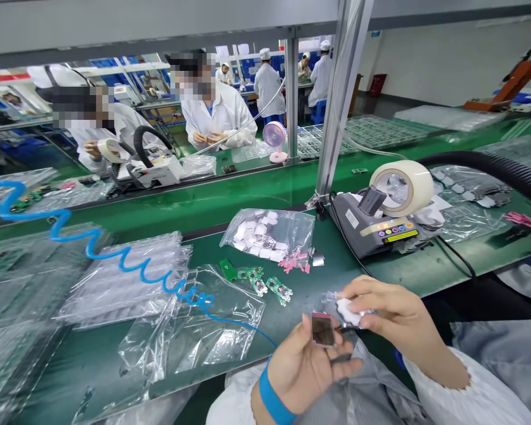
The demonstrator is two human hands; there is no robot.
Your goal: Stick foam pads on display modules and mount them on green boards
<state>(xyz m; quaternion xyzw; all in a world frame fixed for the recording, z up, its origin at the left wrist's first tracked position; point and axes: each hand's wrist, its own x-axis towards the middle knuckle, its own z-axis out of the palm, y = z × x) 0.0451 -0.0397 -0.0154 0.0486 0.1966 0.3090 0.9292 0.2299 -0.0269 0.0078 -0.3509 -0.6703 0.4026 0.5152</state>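
Note:
My left hand (pixel 301 366), palm up with a blue wrist strap (pixel 274 394), grips a small dark display screen (pixel 323 330) with a pink strip along its top edge. The thumb presses one side of it, while some fingers stretch outward. Close beside it, my right hand (pixel 387 310) has its thumb and fingers closed on a white piece with an uneven edge (pixel 348 311); clear film shows around that piece. Beyond my hands, several green circuit boards (pixel 259 282) lie on the green bench (pixel 301 295). Small pink pieces (pixel 295 261) rest by a plastic bag of white parts (pixel 259 233).
At right stands a grey device (pixel 367 227) with a large tape roll (pixel 402 188) and black hose (pixel 478 165). A blue coiled cord (pixel 124 260) crosses clear trays (pixel 128 277) and plastic bags (pixel 194 330). A metal post (pixel 336 106) rises ahead. Co-workers sit across the line.

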